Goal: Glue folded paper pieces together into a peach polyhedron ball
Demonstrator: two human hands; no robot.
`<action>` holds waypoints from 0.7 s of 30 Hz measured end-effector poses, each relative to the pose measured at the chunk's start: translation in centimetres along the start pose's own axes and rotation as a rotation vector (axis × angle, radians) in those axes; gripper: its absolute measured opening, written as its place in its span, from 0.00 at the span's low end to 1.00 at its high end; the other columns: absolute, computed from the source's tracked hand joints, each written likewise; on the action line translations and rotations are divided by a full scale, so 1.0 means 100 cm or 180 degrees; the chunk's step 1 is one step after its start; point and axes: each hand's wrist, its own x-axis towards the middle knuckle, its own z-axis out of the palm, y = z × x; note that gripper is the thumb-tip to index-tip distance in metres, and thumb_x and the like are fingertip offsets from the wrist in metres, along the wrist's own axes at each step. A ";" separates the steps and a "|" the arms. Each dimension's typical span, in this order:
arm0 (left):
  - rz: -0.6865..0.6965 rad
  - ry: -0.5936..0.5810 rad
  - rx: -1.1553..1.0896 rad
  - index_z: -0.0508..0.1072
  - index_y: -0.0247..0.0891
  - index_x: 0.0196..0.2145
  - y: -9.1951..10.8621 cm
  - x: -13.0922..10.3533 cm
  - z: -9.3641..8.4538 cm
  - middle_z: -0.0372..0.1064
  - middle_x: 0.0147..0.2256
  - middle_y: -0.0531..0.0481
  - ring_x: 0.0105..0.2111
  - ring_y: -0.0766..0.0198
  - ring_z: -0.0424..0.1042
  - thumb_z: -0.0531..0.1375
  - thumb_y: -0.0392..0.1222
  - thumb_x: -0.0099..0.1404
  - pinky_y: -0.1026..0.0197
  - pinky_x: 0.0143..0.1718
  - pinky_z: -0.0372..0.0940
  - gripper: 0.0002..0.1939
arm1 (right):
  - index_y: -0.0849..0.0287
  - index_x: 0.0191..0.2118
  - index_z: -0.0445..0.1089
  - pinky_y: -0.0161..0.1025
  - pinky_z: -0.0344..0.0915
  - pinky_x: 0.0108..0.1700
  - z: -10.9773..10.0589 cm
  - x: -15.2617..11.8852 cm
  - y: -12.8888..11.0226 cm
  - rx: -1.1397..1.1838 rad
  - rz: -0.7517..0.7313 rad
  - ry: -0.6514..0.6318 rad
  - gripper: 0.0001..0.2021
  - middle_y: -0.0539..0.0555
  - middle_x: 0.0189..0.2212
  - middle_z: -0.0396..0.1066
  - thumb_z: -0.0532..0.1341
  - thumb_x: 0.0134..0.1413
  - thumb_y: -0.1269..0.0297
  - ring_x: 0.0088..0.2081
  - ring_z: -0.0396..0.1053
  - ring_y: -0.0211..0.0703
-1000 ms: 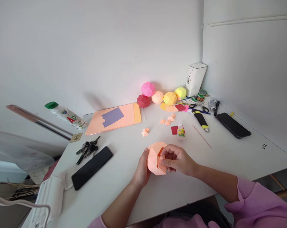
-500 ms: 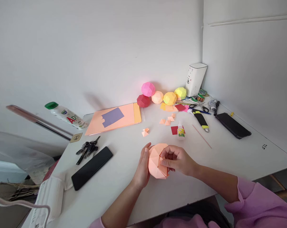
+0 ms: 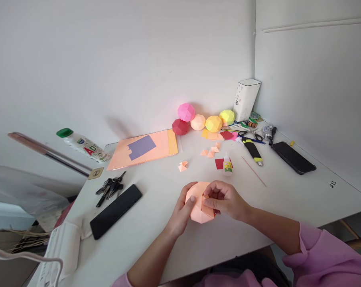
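A peach faceted paper ball (image 3: 200, 215) is held over the front of the white table. My left hand (image 3: 182, 209) wraps round its left side, thumb pressed on the near face. My right hand (image 3: 228, 199) pinches a flap or edge at an opening on the ball's right side, thumb against index finger; its other fingertips are partly hidden behind. Beyond the ball stands a small glue bottle (image 3: 227, 166) beside a dark red paper square (image 3: 219, 164). Folded peach paper pieces (image 3: 183, 166) lie past my left hand, with several more peach pieces (image 3: 211, 152) farther back.
Finished paper balls, pink (image 3: 186, 112) and yellow (image 3: 227, 117) among them, line the wall. A box cutter (image 3: 252, 151), scissors (image 3: 252, 136) and a black phone (image 3: 293, 158) are at right. Peach sheets (image 3: 117, 153), keys (image 3: 110, 186), a bottle (image 3: 84, 146) and a long black object (image 3: 116, 211) occupy the left.
The ball has turned and tilted slightly in my hands. My left thumb has come over onto its near face, while my right hand keeps its pinch at the opening.
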 end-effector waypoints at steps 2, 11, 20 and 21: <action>0.0031 0.0035 0.0089 0.57 0.41 0.55 -0.001 0.000 -0.001 0.65 0.52 0.39 0.48 0.47 0.69 0.56 0.59 0.62 0.46 0.48 0.65 0.30 | 0.60 0.30 0.67 0.30 0.61 0.19 0.000 0.000 0.000 -0.0024 0.0003 0.0020 0.12 0.45 0.20 0.64 0.69 0.45 0.61 0.21 0.62 0.32; 0.0196 0.0203 0.0370 0.57 0.41 0.54 0.001 0.000 0.001 0.65 0.51 0.41 0.49 0.48 0.68 0.58 0.60 0.59 0.47 0.48 0.66 0.31 | 0.61 0.29 0.67 0.31 0.60 0.20 0.001 0.000 0.001 -0.0064 0.0002 0.0136 0.12 0.45 0.20 0.63 0.69 0.44 0.61 0.21 0.61 0.32; 0.0292 0.0337 0.0647 0.58 0.40 0.52 0.006 -0.002 0.006 0.65 0.49 0.42 0.47 0.52 0.68 0.57 0.62 0.59 0.50 0.47 0.66 0.31 | 0.61 0.27 0.68 0.32 0.59 0.22 0.003 -0.001 0.005 -0.0142 -0.0050 0.0381 0.12 0.47 0.22 0.64 0.70 0.42 0.62 0.22 0.61 0.32; 0.0277 0.0327 0.0655 0.58 0.40 0.52 0.006 -0.002 0.006 0.65 0.49 0.42 0.47 0.52 0.68 0.57 0.62 0.59 0.51 0.47 0.66 0.31 | 0.61 0.27 0.68 0.32 0.59 0.22 0.004 -0.001 0.005 -0.0132 -0.0037 0.0368 0.12 0.46 0.22 0.64 0.70 0.42 0.62 0.22 0.61 0.32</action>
